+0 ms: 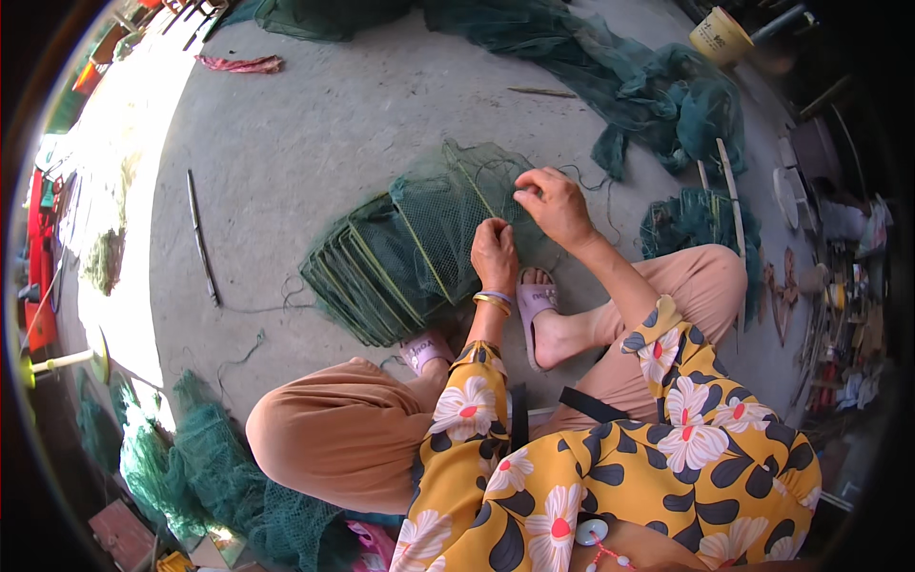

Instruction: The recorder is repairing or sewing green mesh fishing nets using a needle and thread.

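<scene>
On the floor in front of me lies a folding fish trap of dark green netting [367, 262], its framed sections stacked closely at the left and stretched out toward the right. My left hand [495, 255], with bangles on the wrist, is closed on the netting near the trap's right end. Just up and to the right, my right hand [558, 206] is raised at the edge of the net. Its thumb and forefinger are pinched together; whatever is between them is too fine to make out. Loose dark cord [596, 181] trails beside this hand.
My sandalled feet [539, 315] stand close to the trap. Heaped green netting [658, 95] lies at the far right, another net bundle [686, 224] by my right knee, and more nets [205, 453] at lower left. A dark rod [201, 238] rests left; a yellowish bucket [720, 38] stands far right.
</scene>
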### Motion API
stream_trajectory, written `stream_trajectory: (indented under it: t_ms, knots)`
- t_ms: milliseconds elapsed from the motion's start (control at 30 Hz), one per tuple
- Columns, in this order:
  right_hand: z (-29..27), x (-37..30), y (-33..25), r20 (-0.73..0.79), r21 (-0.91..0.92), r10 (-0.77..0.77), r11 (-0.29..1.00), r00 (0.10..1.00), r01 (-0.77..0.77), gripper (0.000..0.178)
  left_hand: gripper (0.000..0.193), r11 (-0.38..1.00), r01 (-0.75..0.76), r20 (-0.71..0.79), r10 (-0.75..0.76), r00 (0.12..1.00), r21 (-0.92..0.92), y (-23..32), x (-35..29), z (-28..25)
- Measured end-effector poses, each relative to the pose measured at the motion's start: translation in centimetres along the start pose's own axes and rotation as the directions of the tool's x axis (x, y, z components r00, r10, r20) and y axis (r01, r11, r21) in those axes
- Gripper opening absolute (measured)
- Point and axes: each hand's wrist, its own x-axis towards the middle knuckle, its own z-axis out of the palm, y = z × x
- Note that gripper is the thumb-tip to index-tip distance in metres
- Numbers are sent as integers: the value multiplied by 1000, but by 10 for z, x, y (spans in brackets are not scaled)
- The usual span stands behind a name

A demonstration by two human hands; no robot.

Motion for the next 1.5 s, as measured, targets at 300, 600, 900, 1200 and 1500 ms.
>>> stream_trajectory:
  t_ms: [300, 600, 900, 1200, 1500]
  knots:
    - [-1, 18, -11, -74, 52, -110, 992, 991, 114, 17, 8, 999, -4, 7, 4, 1000, -50, 0, -2, 5]
    - [-42, -39, 11, 655, 663, 394, 109, 645, -740, 15, 8, 998, -38, -38, 36, 999, -57, -4, 0, 8]
    - [-28, -104, -15, 750, 337, 417, 428, 514, -839, 27, 7, 995, -75, -34, 73, 997, -71, -11, -3, 5]
    - [-48, -121, -55, 511, 379, 303, 760, 805, -527, 31, 14, 977, -210, -22, 209, 978, -29, -4, -11, 5]
    - [-46, -128, -71, 335, 284, 217, 904, 917, -318, 34, 12, 948, -319, -31, 319, 947, 9, -11, -9, 5]
